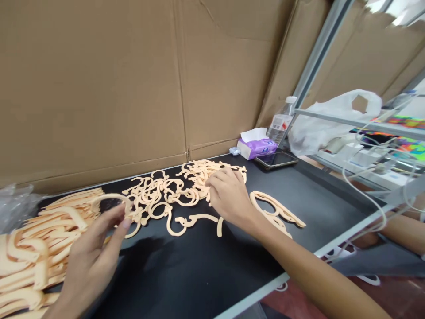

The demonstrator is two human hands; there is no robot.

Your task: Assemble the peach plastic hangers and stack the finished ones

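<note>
Right hand (229, 192): fingertips hidden; grip cannot be told. Curved peach piece (111, 196): partly hidden by left hand (93, 259). Pile of peach strips (42, 248): cut off, left edge. Clear plastic bag (20, 206): likewise. Bottle (282, 122): partly behind tissue pack (257, 148); label print illegible. White carrier bag (320, 124): contents indistinct.

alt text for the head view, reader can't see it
A person's left hand holds a curved peach-coloured piece, while the right hand is at a loose pile of similar pieces on a black tabletop. More pieces lie heaped at left; cardboard stands behind.
</note>
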